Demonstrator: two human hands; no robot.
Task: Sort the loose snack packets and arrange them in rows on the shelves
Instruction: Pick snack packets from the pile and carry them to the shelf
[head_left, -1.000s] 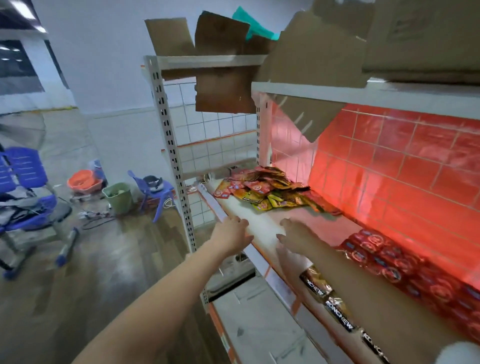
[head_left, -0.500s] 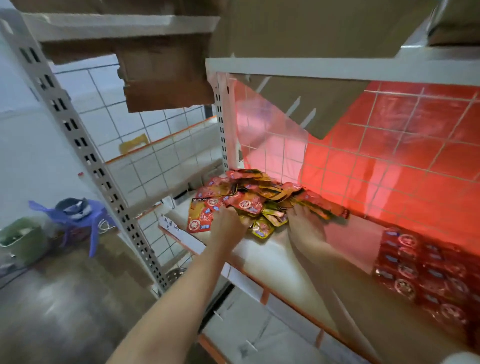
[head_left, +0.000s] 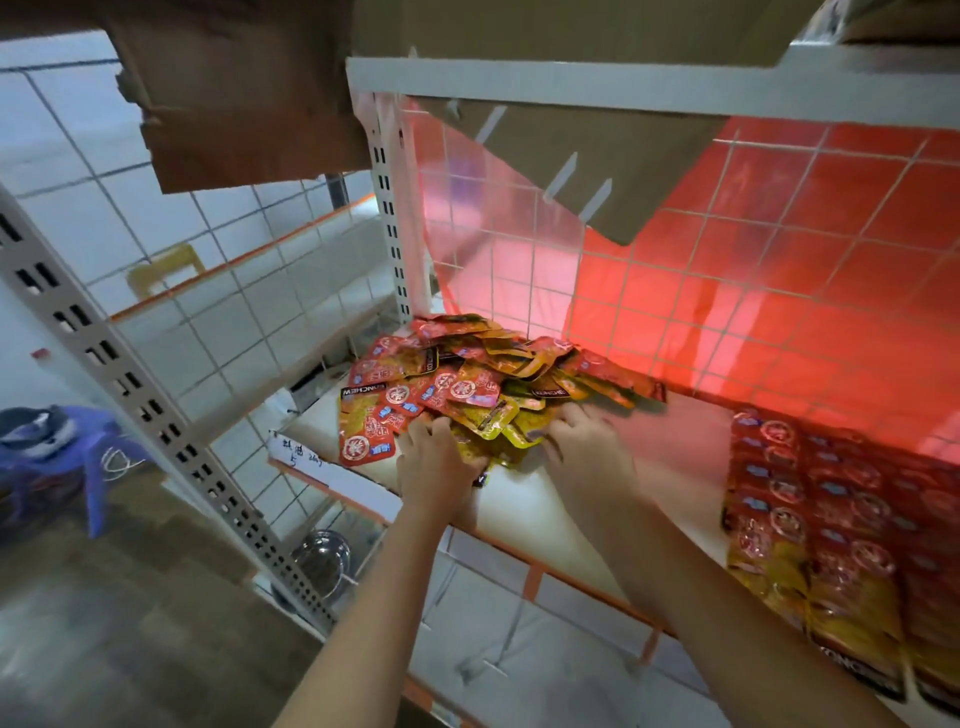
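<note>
Two hands at pile of loose packets (head_left: 483, 384), far left of shelf (head_left: 524, 512). Left hand (head_left: 441, 460) curled round yellow packets (head_left: 496, 423); right hand (head_left: 584, 441) flat on pile edge. Best lifted few at once, toward arranged rows (head_left: 841, 499).

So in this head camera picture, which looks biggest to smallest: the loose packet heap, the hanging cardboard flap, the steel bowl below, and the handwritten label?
1. Hanging cardboard flap
2. Loose packet heap
3. Steel bowl
4. Handwritten label

The bowl and label look close in size; the bowl is partly hidden and on a lower level, so that order is unsure.
</note>
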